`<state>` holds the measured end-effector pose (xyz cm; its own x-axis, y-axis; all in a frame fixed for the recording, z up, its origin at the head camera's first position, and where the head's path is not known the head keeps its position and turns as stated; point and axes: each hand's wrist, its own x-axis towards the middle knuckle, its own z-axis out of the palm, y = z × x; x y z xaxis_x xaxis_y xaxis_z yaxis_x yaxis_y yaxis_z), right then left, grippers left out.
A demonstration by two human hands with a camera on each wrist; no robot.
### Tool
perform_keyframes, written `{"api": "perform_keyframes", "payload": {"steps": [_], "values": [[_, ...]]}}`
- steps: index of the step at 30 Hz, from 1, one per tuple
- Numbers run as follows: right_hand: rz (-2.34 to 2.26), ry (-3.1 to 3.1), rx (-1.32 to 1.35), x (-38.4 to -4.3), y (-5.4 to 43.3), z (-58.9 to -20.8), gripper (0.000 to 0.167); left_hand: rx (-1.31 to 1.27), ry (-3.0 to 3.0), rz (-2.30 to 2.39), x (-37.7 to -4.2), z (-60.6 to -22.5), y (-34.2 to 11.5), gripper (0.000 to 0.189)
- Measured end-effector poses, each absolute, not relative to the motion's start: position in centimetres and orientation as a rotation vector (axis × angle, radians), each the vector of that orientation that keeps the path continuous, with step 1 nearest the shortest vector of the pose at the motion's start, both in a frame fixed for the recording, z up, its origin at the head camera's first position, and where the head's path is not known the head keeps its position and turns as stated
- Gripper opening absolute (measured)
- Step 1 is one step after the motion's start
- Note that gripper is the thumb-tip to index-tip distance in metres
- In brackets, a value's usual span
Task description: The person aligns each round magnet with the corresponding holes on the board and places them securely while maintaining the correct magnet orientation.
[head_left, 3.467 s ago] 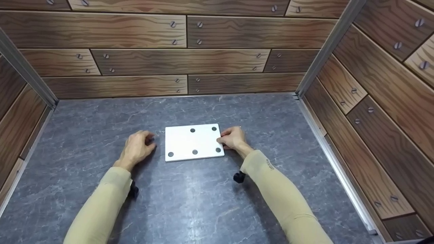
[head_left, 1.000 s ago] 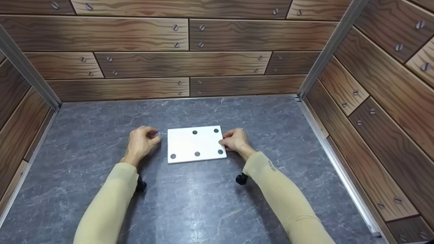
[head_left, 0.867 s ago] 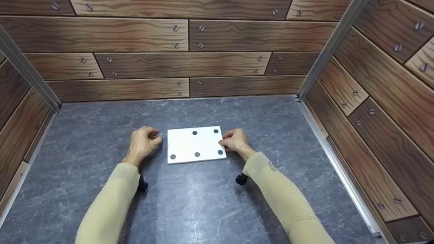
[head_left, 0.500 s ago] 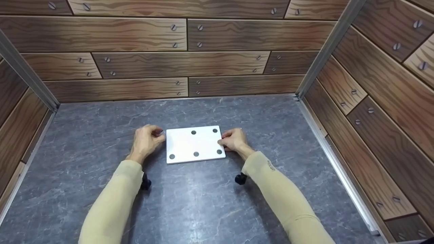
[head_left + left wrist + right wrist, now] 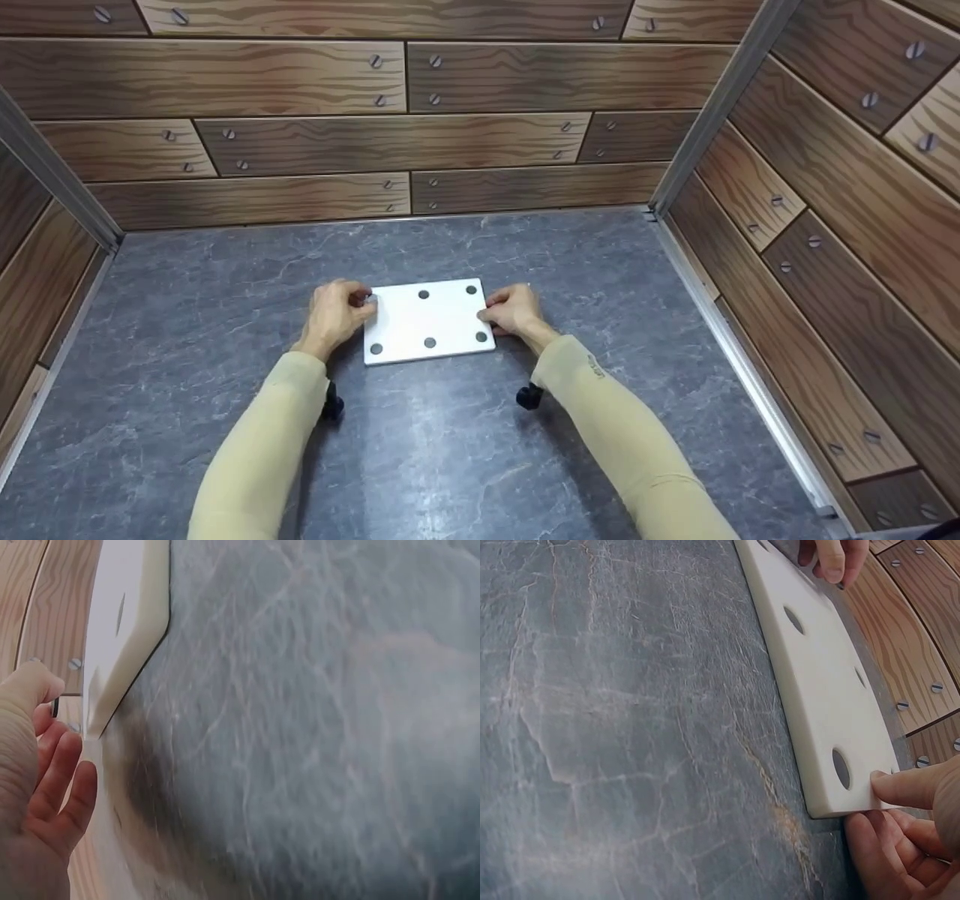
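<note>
A white plate [image 5: 397, 322], thick and rectangular, lies flat on the grey marbled table. Several round dark spots [image 5: 430, 343] show near its long edges. My left hand [image 5: 335, 311] has its thumb and fingertips over the plate's far left corner. Between them it pinches a small, thin dark disc [image 5: 55, 707], mostly covered by the fingers. My right hand [image 5: 516, 309] grips the plate's right edge: in the right wrist view the thumb [image 5: 900, 786] presses on top and the curled fingers [image 5: 885, 844] sit against the side.
Wood-pattern walls [image 5: 300, 142] enclose the table [image 5: 450, 450] at the back and both sides, with grey metal posts [image 5: 720, 112] in the corners. A metal rail [image 5: 750, 390] runs along the right edge. A small black device [image 5: 529, 396] hangs under each wrist.
My left hand has moved right, from beside the plate to over its far left corner. The right hand keeps its grip, and the plate has stayed about where it was.
</note>
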<state>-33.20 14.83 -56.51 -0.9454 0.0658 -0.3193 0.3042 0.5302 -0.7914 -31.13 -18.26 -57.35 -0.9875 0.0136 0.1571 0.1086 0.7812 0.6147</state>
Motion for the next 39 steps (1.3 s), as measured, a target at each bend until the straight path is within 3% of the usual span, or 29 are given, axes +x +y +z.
{"api": "perform_keyframes", "payload": {"steps": [23,39], "values": [[-1.347,2.529,0.323,-32.98,14.48,-56.36,0.029,0.012,-2.936,-1.004,-31.63,-57.71,-17.73,0.034],[-1.336,2.549,0.313,-33.19,14.64,-56.3,0.025,-0.098,-2.91,-0.96,-31.47,-57.34,-18.51,0.031]]}}
